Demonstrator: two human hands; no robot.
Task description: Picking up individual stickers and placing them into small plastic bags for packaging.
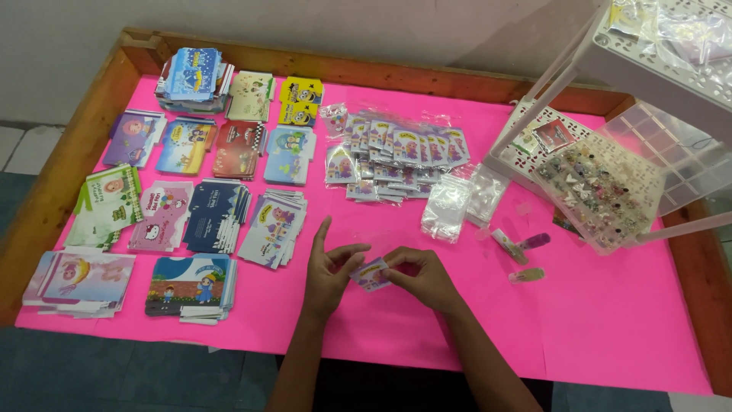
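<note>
1. Because it is big and flat, the pink bench point(610, 320) holds everything.
2. Flat card stacks point(217, 216) lie in rows, sorted by picture.
3. Small packets point(396, 149) overlap in a pile.
4. Left hand point(332, 271) and right hand point(423, 276) pinch one small card point(372, 273) by its ends, just above the bench.

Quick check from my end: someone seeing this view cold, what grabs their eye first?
The bright pink table cover fills the view. At centre front, the left hand and right hand pinch one small printed packet between them. Stacks of colourful flat cartons lie in rows on the left, and a clear compartment box of small trinkets sits on the right.
</note>
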